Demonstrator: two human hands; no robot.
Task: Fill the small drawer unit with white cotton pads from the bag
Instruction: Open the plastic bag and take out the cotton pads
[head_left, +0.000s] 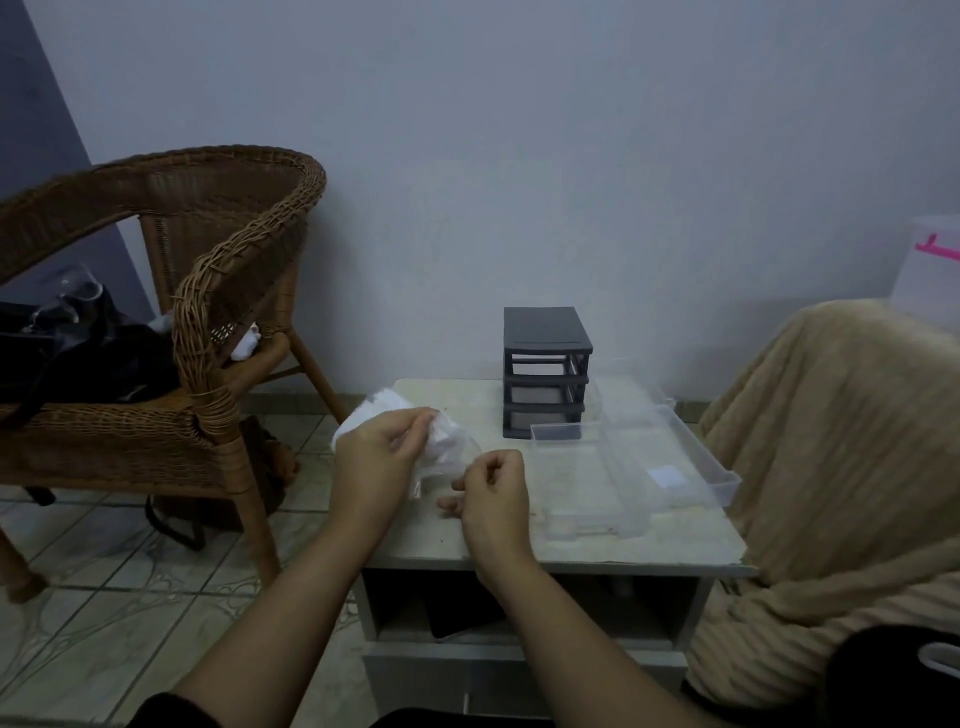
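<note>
From where I stand, the person's left hand (379, 457) grips a clear plastic bag (445, 451) of white cotton pads (387, 410), fingers curled round its body and pinching near the top, above the small table's (519, 540) 9 o'clock edge. The right hand (496, 493) sits just beside the bag at its 4 o'clock, fingers curled in. I cannot tell whether they pinch the loose plastic or hold nothing. The dark grey drawer unit (543, 332) stands at the table's 12 o'clock end, well apart from the bag, and its top slot looks open. Two clear plastic drawers (582, 467) lie pulled out towards 3 o'clock, one by the other. I judge the bag to be very light and limp, its film slippery and apt to crumple, so it wants a hold on the plastic at the mouth, one hand on each side. The pads should be soft, squashy and nearly weightless. They are likely to cling together or scatter, so a gentle pinch on a small stack by its edges would suit better than a tight squeeze.
</note>
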